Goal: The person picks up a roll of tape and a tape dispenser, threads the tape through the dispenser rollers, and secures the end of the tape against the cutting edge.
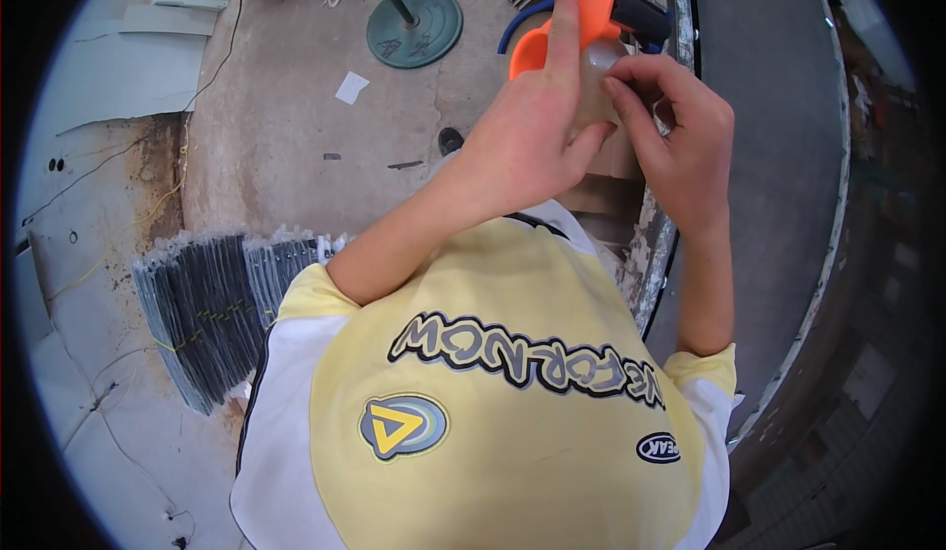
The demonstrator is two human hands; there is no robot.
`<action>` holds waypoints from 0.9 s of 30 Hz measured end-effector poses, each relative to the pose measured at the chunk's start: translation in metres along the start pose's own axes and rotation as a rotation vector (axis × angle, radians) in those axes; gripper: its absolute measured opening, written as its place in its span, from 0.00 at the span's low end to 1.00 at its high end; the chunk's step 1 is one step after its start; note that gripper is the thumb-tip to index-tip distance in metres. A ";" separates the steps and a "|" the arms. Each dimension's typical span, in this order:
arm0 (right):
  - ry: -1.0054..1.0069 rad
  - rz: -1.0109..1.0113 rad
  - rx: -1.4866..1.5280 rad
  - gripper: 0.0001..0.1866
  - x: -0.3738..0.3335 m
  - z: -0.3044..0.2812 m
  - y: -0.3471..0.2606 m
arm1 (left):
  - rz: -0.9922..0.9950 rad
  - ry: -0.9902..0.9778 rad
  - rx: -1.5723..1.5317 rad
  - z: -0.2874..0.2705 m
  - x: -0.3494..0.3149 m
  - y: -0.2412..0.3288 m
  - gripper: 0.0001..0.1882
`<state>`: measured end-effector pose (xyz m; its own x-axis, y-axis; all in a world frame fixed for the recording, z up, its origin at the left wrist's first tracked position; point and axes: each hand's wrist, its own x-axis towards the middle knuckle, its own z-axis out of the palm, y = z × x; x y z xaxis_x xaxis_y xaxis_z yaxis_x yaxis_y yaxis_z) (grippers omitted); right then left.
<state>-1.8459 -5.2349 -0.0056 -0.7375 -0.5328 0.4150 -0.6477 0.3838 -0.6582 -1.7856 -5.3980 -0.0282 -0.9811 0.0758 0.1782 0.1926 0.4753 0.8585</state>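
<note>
In front of my chest, at the upper right, my left hand [532, 126] holds an orange plastic tape dispenser [597, 6], its index finger stretched along it and its thumb below. A translucent beige tape roll [595, 102] sits in the dispenser, partly covered by my fingers. My right hand [682, 136] is at the roll's right side, thumb and index finger pinched together against its edge. Whether a loose tape end is between those fingertips is too small to tell.
A long dark-topped table [764, 156] with a worn edge runs along my right. Cardboard [618, 156] lies below my hands. A green round base [424, 33] with a pole stands ahead. Plastic-wrapped dark panels [202, 313] are stacked left, near white sheets [138, 72] and loose cables.
</note>
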 end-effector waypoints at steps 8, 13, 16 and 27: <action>-0.083 0.164 0.163 0.09 -0.011 0.001 -0.008 | 0.020 -0.036 -0.023 -0.001 -0.013 -0.002 0.57; -0.082 0.221 0.198 0.08 -0.009 0.012 -0.002 | 0.003 -0.036 -0.006 0.001 -0.009 -0.010 0.58; -0.024 0.214 0.195 0.07 -0.013 0.011 -0.001 | -0.010 -0.050 0.024 0.000 -0.007 -0.006 0.58; -0.003 -0.191 -0.242 0.03 -0.016 0.017 -0.004 | -0.023 -0.065 0.090 0.003 0.000 -0.020 0.57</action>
<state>-1.8284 -5.2410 -0.0202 -0.5972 -0.6151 0.5148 -0.8019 0.4446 -0.3990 -1.7896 -5.4052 -0.0463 -0.9850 0.1189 0.1249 0.1702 0.5541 0.8149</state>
